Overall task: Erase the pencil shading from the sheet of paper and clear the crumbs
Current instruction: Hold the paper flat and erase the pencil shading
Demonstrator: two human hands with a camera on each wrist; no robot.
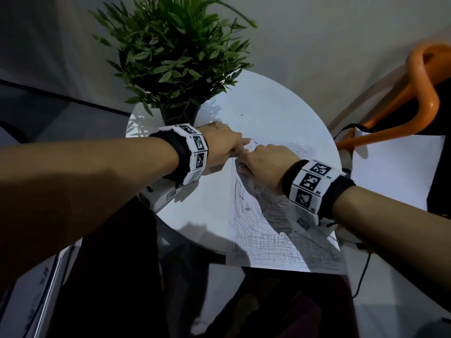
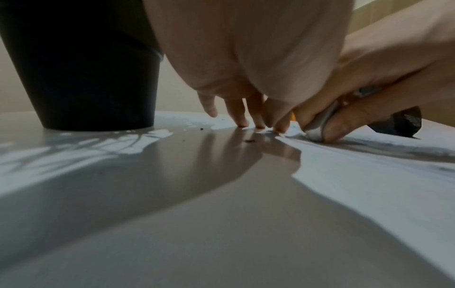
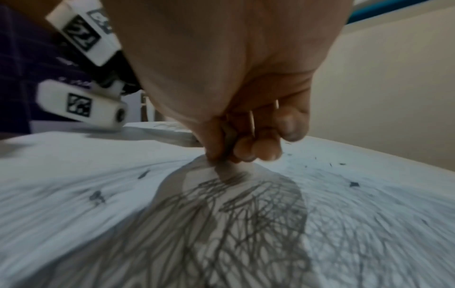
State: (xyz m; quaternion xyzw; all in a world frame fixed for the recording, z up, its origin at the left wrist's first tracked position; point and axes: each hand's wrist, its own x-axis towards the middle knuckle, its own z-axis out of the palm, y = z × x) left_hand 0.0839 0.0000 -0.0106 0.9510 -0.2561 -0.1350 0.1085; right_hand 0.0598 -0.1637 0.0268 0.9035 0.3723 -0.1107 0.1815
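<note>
Shading [image 1: 280, 247] covers most of the near half of the paper [image 1: 268, 113], which lies on the round bench [image 1: 202, 211] with its near edge hanging past the rim. The far half looks largely clean, with only faint strokes just past the right hand [image 1: 266, 162]. By my reading the erasing is around halfway, and the dense cross-hatching nearest the person is untouched.

The right hand pinches a grey-white eraser [image 2: 317, 124] between thumb and fingers and presses it to the sheet at the edge of the remaining pencil. The left hand [image 1: 224, 142] has its fingers straight, tips down by the paper's left edge, pinning it.

Crumbs [image 3: 353, 184] lie scattered over the sheet and a few on the bench [image 2: 249, 140], so clearing is not begun. A potted plant [image 1: 170, 57] stands just beyond the left hand.
</note>
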